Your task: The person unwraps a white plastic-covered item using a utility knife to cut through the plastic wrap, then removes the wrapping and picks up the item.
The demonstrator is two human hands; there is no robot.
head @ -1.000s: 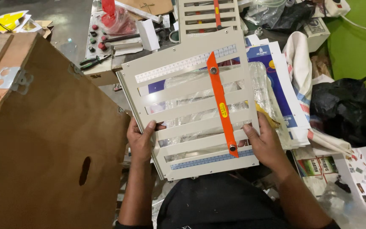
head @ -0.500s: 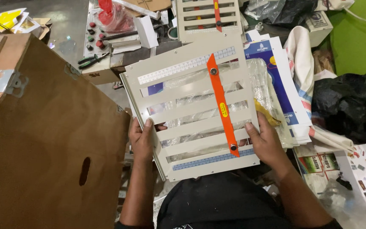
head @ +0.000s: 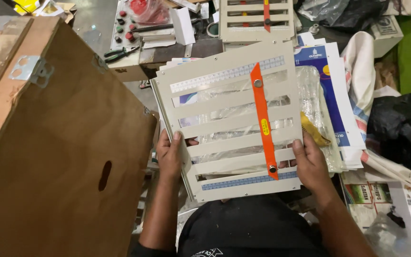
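Both hands grip a beige slotted panel (head: 231, 121) over the lap: the left hand (head: 171, 154) clasps its left edge, thumb on the face and fingers curled behind, and the right hand (head: 310, 164) pinches its right edge the same way, thumb on top. The panel tilts, its far end resting on a stack of printed sheets (head: 331, 95) and a clear plastic bag (head: 310, 85). The hold is near the close end only, so I judge the far end could slide on the slick plastic and twist out of the grip; the thin edges and slot rims could also nick a finger. An orange strip (head: 264, 123), fixed by 2 studs, crosses 4 slots and carries a small yellow oval label; pale blue marker strips run along the far and near rails. To the left stands a big brown cardboard box (head: 58, 143) with an oval handle hole. Far off lies a second slotted panel (head: 255, 19). At the right sit white and blue sheets, with small coloured stickers near the right corner.
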